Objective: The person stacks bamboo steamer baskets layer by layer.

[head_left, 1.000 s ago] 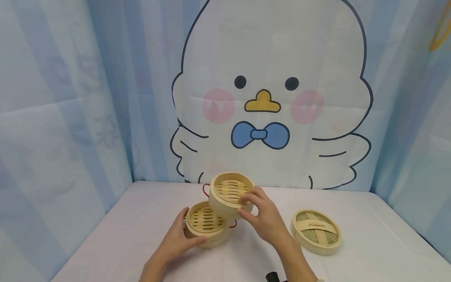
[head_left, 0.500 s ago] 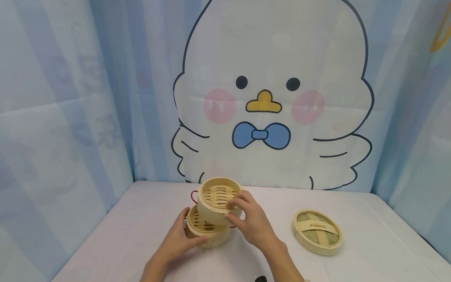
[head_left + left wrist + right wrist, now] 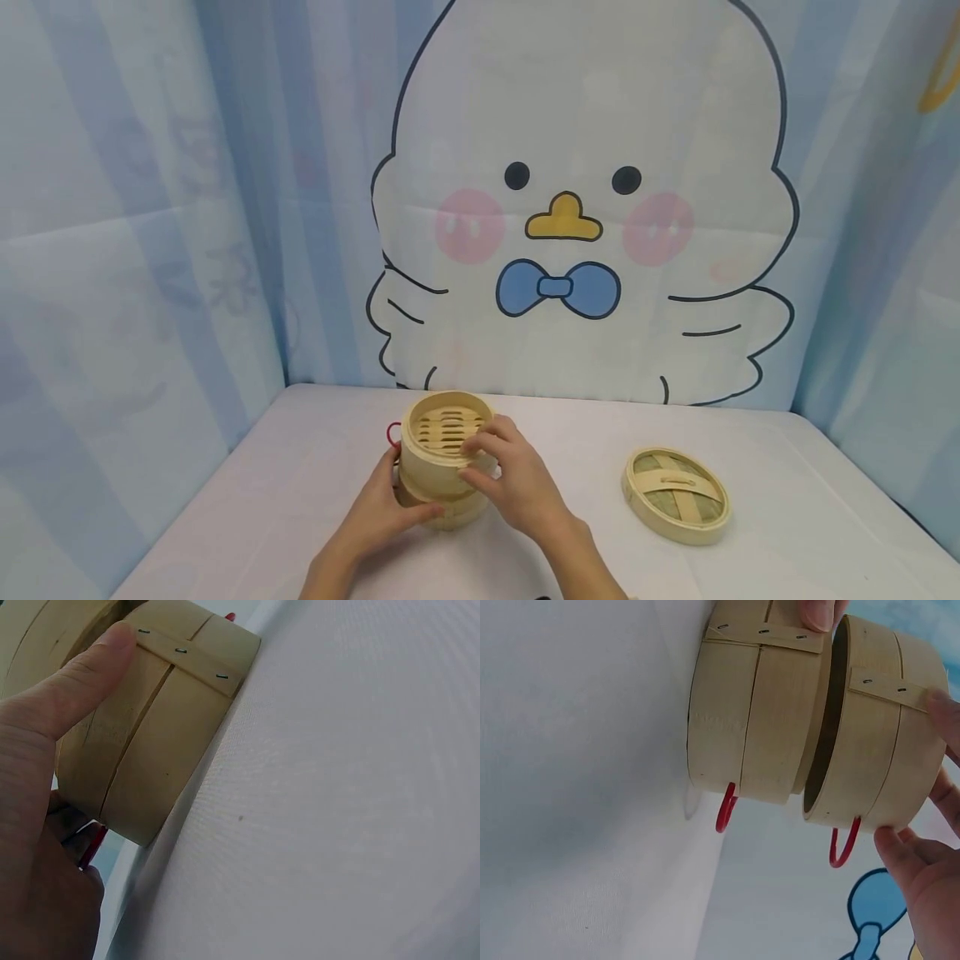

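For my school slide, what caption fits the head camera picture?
Two hands, left hand and right hand, set a top basket onto a bottom basket; lid lies aside.

Woven bamboo lid (image 3: 675,495) is lying flat on the white surface (image 3: 787,517) to my right; chick-print curtain (image 3: 577,217) is hanging behind; blue striped drapes (image 3: 135,250) are flanking my view.

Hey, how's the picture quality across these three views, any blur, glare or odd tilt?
Head view: soft, even light, no glare, faint shadows under the lid. Left wrist view: rolled sideways, the left hand close and a bit soft, the lower steamer basket sharp. Right wrist view: also rolled, the upper steamer basket crisp, the right hand cut off at the edge.
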Demonstrator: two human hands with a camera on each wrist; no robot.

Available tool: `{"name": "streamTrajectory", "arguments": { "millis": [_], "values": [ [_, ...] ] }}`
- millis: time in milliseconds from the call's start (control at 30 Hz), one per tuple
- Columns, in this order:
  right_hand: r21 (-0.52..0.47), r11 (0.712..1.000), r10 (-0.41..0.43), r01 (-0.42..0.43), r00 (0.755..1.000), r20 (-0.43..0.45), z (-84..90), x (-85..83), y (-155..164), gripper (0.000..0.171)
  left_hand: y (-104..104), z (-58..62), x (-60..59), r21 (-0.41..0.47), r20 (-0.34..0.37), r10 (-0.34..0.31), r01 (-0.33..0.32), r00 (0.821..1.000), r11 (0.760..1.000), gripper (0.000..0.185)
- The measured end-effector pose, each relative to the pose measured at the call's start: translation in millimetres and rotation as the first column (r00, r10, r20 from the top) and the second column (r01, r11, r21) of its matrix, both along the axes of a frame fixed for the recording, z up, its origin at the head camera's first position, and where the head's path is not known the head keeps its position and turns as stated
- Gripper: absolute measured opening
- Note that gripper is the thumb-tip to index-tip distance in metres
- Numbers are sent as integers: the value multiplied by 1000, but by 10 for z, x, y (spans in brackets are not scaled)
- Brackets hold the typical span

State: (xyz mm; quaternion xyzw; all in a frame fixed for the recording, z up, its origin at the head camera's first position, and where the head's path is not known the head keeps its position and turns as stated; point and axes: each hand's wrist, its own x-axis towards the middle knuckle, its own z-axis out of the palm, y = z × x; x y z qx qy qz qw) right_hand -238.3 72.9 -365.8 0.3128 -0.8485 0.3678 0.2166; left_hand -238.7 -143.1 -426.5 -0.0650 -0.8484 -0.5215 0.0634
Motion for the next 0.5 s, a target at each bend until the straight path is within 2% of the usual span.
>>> {"name": "streamTrajectory", "arguments": {
  "millis": [233,500],
  "values": [
    [20,1000,-2,2,1000,2,-12,24,-45,22,3,-7,-1,13,-58,-12,13,998,1000,111],
    [26,1000,-10,12,998,-67,-76,37,-78,22,-4,-19,-10,49,-75,-25,29,997,998,107]
  ]
}}
